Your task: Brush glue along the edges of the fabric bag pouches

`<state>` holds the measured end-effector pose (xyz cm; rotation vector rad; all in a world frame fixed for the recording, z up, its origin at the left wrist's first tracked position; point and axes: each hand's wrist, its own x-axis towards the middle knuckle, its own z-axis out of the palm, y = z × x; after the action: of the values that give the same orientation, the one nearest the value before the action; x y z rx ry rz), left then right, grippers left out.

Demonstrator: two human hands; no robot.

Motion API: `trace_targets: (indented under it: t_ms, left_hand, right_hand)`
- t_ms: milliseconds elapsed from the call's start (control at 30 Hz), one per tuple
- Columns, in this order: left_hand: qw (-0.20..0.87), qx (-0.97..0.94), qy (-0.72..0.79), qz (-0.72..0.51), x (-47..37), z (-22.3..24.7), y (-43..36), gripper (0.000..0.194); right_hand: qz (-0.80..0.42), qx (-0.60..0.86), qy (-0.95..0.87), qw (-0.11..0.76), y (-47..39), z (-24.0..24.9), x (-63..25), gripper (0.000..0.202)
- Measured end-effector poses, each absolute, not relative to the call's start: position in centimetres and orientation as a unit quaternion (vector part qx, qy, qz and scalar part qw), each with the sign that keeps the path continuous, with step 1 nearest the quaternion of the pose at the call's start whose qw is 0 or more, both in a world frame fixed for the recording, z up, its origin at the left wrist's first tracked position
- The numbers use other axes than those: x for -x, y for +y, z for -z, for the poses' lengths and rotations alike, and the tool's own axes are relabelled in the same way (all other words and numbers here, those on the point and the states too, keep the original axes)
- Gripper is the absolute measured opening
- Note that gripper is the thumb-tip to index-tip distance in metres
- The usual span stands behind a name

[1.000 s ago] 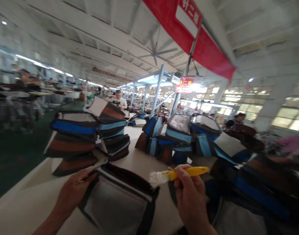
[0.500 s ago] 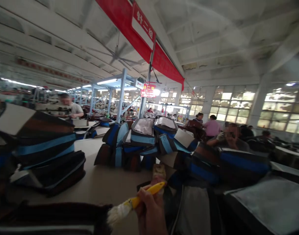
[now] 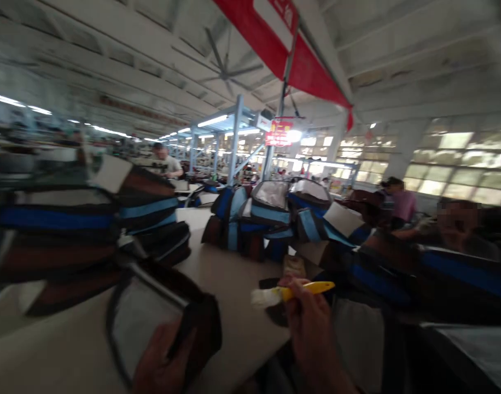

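My right hand point(image 3: 310, 323) is closed round a yellow-handled brush point(image 3: 291, 293), whose pale bristles point left above the table point(image 3: 229, 295). At the lower left, my left hand point(image 3: 164, 355) grips the edge of a dark bag piece point(image 3: 147, 323) with a grey panel and brown side. That piece stands tilted on the table, and some fingers are hidden behind its edge. Just beyond my right hand is a small container point(image 3: 295, 266), partly covered by the hand.
Stacked bag pieces with blue bands point(image 3: 57, 219) rise at the left. Another pile point(image 3: 271, 210) lies across the table's far side. More pieces point(image 3: 467, 273) fill the right. People sit or stand beyond, one behind the right-hand pile.
The view has swung left. My left hand has come into view with the dark bag piece. The brush has moved away from the dark piece at the lower left and is held more level.
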<state>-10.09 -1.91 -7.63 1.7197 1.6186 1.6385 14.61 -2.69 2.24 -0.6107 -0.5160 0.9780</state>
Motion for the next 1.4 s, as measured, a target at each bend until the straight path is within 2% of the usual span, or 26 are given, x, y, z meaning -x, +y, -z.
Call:
trace_targets:
  t_ms: [167,333,433,500,633,733,867,967,1167,1267,1400]
  left_hand:
    - [0.213,-0.573,0.549,-0.570,11.1,3.1,-5.6,0.030]
    - [0.256,-0.585,0.514,-0.574,9.9,2.0,-6.7,0.023]
    - [0.254,-0.594,0.504,-0.573,9.8,2.3,-6.7,0.015]
    - [0.263,-0.595,0.500,-0.572,10.0,2.4,-6.7,0.014]
    - [0.300,-0.587,0.492,-0.569,10.3,2.3,-6.7,0.015]
    - [0.299,-0.587,0.493,-0.568,10.1,2.0,-6.6,0.016]
    - [0.305,-0.570,0.497,-0.579,9.9,1.6,-6.6,0.019]
    - [0.324,-0.561,0.496,-0.577,10.1,1.5,-6.7,0.022]
    - [0.367,-0.515,0.498,-0.593,10.0,1.2,-6.9,0.033]
    - [0.376,-0.515,0.494,-0.591,9.8,1.1,-7.0,0.033]
    - [0.363,-0.509,0.499,-0.600,9.6,0.9,-7.0,0.033]
  right_hand:
    - [-0.457,0.327,-0.323,0.762,-2.3,-4.0,-13.0,0.030]
    - [-0.414,0.303,-0.512,0.689,-2.3,-4.3,-6.7,0.024]
    - [-0.318,0.334,-0.618,0.636,-1.5,-3.8,-4.6,0.023]
    - [-0.206,0.355,-0.681,0.606,-1.0,-3.7,-4.7,0.021]
    - [-0.025,0.331,-0.724,0.605,-0.9,-4.2,-6.2,0.012]
    - [-0.032,0.277,-0.743,0.609,-1.1,-4.3,-6.4,0.006]
    - [0.021,0.180,-0.828,0.531,-1.0,-4.3,-6.6,0.011]
    - [0.082,0.172,-0.836,0.515,-1.1,-4.4,-7.6,0.016]
    - [0.095,0.120,-0.877,0.456,-1.1,-3.8,-9.1,0.019]
    - [0.124,0.155,-0.852,0.485,-0.9,-3.8,-9.6,0.018]
    - [0.102,0.154,-0.841,0.509,-1.4,-3.5,-9.7,0.021]
